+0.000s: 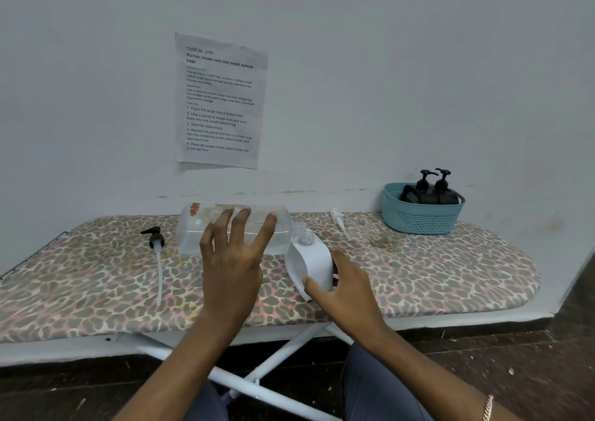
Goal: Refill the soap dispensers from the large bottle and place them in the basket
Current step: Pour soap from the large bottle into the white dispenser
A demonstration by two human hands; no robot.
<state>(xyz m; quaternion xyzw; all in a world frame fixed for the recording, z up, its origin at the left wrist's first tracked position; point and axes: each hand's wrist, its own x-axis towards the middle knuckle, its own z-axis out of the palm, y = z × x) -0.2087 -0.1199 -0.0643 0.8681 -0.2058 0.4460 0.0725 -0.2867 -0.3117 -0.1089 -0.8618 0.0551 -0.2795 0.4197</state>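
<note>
Furthest out to the left of the left hand (231, 269), we see a black pump head (156, 238) lying on the leopard-print ironing board (450, 275), its pale tube (158, 275) trailing toward the near edge. Next comes the large bottle (193, 230), clear and turned on its side, with its base out past the left hand's little finger and its neck pointing toward the right hand (347, 291). The left hand is spread wide across the front of this bottle, fingers and thumb curving over its body and holding it; we cannot tell whether the bottle rests on the board or is lifted clear of it. On the wall above the left hand hangs a printed paper sheet (220, 101). Between the two hands stands the white dispenser (314, 262), uncapped and tilted, its open top right at the bottle's neck. The right hand grips it low down, thumb pressed on its near face and fingers wrapped round the far side. Beyond the right hand's fingers lies a white pump (338, 222), apart from the dispenser. Well off to that hand's right, by the wall, sits the teal basket (421, 221) with two black dispensers (425, 192) inside it, pumps upward. A bracelet (487, 407) shows on the right wrist.
</note>
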